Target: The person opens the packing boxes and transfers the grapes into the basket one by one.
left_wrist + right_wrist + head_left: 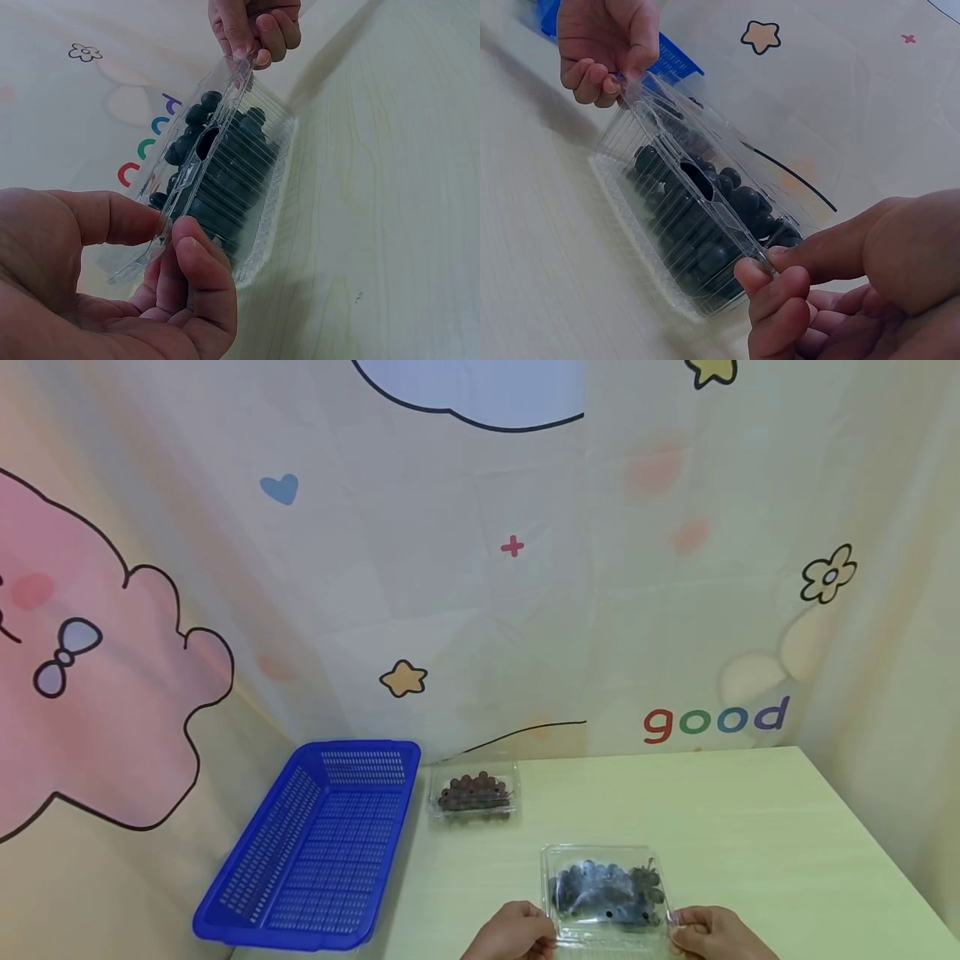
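A clear plastic clamshell box (pixel 606 893) of dark grapes (pixel 225 172) lies near the front of the table, its lid down over the fruit. My left hand (pixel 517 931) pinches the rim at the box's front left corner between thumb and fingers. At the front right corner, my right hand (pixel 716 933) pinches the rim the same way. Both wrist views show the thumbs on top of the rim and curled fingers below it. Dark holes show along the front edge. Whether the rim is fully snapped together I cannot tell.
A blue plastic basket (pixel 300 930) with slotted walls stands at the left. Between it and the wall, toward the back, sits a second clear box (pixel 474 793) with reddish grapes. The pale table (pixel 750 827) meets a printed curtain (pixel 465 610) at the back.
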Demonstrator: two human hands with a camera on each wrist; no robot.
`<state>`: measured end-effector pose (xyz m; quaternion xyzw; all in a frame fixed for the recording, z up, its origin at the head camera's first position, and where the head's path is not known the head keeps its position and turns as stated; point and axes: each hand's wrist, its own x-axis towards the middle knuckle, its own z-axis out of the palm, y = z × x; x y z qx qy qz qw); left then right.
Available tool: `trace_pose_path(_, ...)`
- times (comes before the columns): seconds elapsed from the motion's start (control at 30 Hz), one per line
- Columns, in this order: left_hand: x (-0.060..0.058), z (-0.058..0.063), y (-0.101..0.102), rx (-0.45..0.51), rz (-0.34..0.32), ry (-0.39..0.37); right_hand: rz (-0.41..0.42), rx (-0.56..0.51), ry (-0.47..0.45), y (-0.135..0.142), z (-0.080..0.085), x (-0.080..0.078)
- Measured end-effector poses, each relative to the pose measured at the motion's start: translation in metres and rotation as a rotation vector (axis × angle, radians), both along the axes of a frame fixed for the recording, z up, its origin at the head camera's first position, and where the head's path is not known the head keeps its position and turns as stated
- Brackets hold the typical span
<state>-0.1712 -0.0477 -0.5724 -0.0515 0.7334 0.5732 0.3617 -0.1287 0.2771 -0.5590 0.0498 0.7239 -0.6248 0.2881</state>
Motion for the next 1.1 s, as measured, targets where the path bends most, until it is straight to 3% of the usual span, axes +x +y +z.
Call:
trace_pose_path(0.13, 0.005, 0.010, 0.000, 0.012, 0.012, -0.021, -0.012, 0.010, -0.007, 0.000, -0.004, -0.002)
trace_pose_path(0.27, 0.011, 0.015, 0.003, 0.036, 0.065, 0.013, -0.013, 0.049, -0.004, -0.001, -0.005, -0.003)
trace_pose_path(0.43, 0.013, 0.015, 0.006, 0.058, 0.113, 0.017, -0.073, 0.175, 0.036, -0.009, 0.000, -0.001)
trace_pose_path(0.73, 0.012, 0.017, 0.006, 0.028, 0.100, 0.065, -0.119, 0.440, 0.165, -0.019, 0.022, 0.001)
trace_pose_path(1.1, 0.012, 0.017, 0.008, 0.008, 0.107, 0.093, -0.037, 0.628, 0.368, -0.029, 0.052, -0.004)
